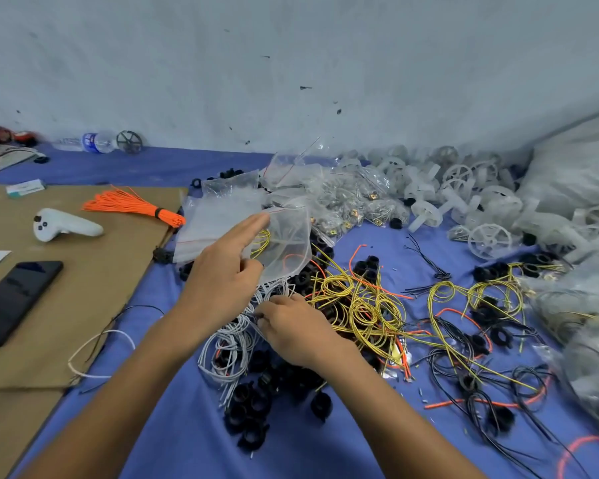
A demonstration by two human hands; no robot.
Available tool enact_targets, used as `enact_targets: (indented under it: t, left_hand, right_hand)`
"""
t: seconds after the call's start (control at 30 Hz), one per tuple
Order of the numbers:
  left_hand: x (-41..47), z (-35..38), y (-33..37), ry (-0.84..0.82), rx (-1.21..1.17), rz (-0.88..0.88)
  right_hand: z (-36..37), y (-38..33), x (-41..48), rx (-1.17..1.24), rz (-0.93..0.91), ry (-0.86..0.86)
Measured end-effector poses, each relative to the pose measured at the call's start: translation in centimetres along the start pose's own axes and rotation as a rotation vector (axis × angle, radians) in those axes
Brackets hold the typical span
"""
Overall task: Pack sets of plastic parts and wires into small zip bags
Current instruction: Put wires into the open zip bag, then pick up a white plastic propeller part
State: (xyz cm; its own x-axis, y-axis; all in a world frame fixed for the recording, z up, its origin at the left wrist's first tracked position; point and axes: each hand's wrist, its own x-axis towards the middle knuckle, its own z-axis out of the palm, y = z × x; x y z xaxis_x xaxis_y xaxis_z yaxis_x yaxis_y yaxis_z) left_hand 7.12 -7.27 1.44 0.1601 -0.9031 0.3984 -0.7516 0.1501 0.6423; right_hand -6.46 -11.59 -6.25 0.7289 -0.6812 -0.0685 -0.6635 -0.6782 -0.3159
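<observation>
My left hand holds a small clear zip bag up by its edge, with the forefinger stretched along the bag's mouth. Yellow and orange wire shows inside the bag. Just below it, my right hand pinches a strand from the heap of white wire coils. Black plastic rings lie piled in front of the right hand. Yellow wire coils spread to its right. A stack of empty zip bags lies behind the left hand.
A cardboard sheet on the left carries a black phone, a white controller and an orange wire bundle. White plastic wheels and filled bags heap at the back right. A water bottle lies by the wall.
</observation>
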Motion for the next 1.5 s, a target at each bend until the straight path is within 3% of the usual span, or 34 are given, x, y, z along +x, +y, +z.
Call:
enact_targets:
  t: [0.17, 0.3, 0.47, 0.53, 0.63, 0.73, 0.93, 1.07, 1.1, 1.17, 1.23, 1.33, 1.5]
  left_hand:
    - [-0.6, -0.6, -0.1, 0.018, -0.027, -0.001]
    - [-1.0, -0.2, -0.6, 0.004, -0.039, -0.008]
    - [-2.0, 0.4, -0.4, -0.013, 0.002, 0.026]
    - [-2.9, 0.8, 0.2, -0.054, 0.032, 0.046]
    - [-4.4, 1.9, 0.8, -0.132, 0.116, 0.080]
    - [-5.5, 2.8, 1.5, -0.220, 0.227, 0.126]
    - [-7.4, 3.0, 2.6, -0.282, 0.309, 0.227]
    - [-7.8, 2.0, 3.1, -0.242, 0.259, 0.240]
    - [-7.9, 1.8, 3.2, -0.243, 0.255, 0.249]
    - [-8.2, 1.5, 3.3, -0.248, 0.247, 0.269]
    - [-8.5, 1.3, 3.2, -0.256, 0.226, 0.275]
    - [-8.8, 1.4, 3.0, -0.260, 0.194, 0.274]
    - [-8.7, 1.6, 2.8, -0.259, 0.179, 0.224]
  right_hand:
    - [-0.3, 0.5, -0.6, 0.093, 0.000, 0.151]
    - [-1.9, 1.9, -2.5, 0.418, 0.055, 0.392]
    - [-4.6, 3.1, -5.9, 0.951, 0.264, 0.739]
    - [-5.8, 3.5, -7.2, 1.178, 0.266, 0.765]
    - [-6.6, 3.4, -8.9, 1.481, 0.200, 0.576]
    - [-6.3, 2.6, -8.7, 1.397, 0.193, 0.392]
    - [-5.6, 0.4, -5.3, 1.355, 0.201, 0.324]
    - [-2.9, -5.5, -3.7, 1.257, 0.431, 0.229]
    - [-3.5, -7.1, -3.8, 1.171, 0.458, 0.137]
    - [-2.8, -10.8, -2.9, 0.729, 0.539, 0.278]
    - [-2.2, -13.5, -3.2, 0.435, 0.608, 0.220]
    - [-2.6, -14.7, -4.9, -0.043, 0.786, 0.306]
    - [-2.1, -13.9, -4.8, -0.300, 0.669, 0.271]
